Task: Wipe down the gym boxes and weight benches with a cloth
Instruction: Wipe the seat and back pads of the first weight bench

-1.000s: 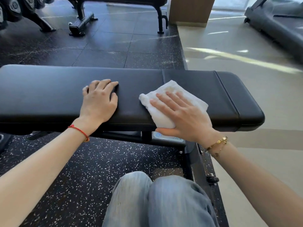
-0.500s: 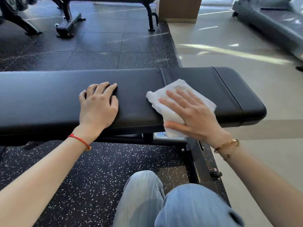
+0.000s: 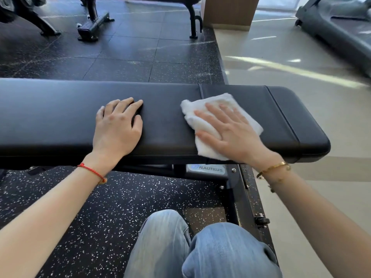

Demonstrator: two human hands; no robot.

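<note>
**Bench pad, cloth, and the gym floor around it**

So the big thing here is the black padded bench (image 3: 160,117), running sideways across the view. The pad is smooth, a bit shiny, with two stitched seams near its right end. Everything else I'll place off that bench.

The white cloth (image 3: 200,125) lies on top of the bench, toward the right end, just past the first seam, with its near corner hanging over the front edge. The right hand (image 3: 230,131) lies flat on the cloth, fingers straight and spread apart, pressing it down. The left hand (image 3: 116,127) rests palm-down on the bare pad, left of the cloth and well apart from it, fingers lying close together, slightly bent at the tips. There's a red string bracelet (image 3: 92,172) on that wrist and a gold bracelet (image 3: 273,169) on the other.

Under the bench there's a frame with a label (image 3: 208,169) reading NAUTILUS. Below and behind the bench is black rubber flooring (image 3: 80,207) with white specks. Right of the bench, the floor turns to a pale smooth surface (image 3: 321,121) with sun streaks. Beyond the bench sit more equipment legs (image 3: 92,23), a wooden column base (image 3: 228,13), and a treadmill (image 3: 341,29) at far right. Knees in blue jeans (image 3: 200,247) show in front of the bench.
</note>
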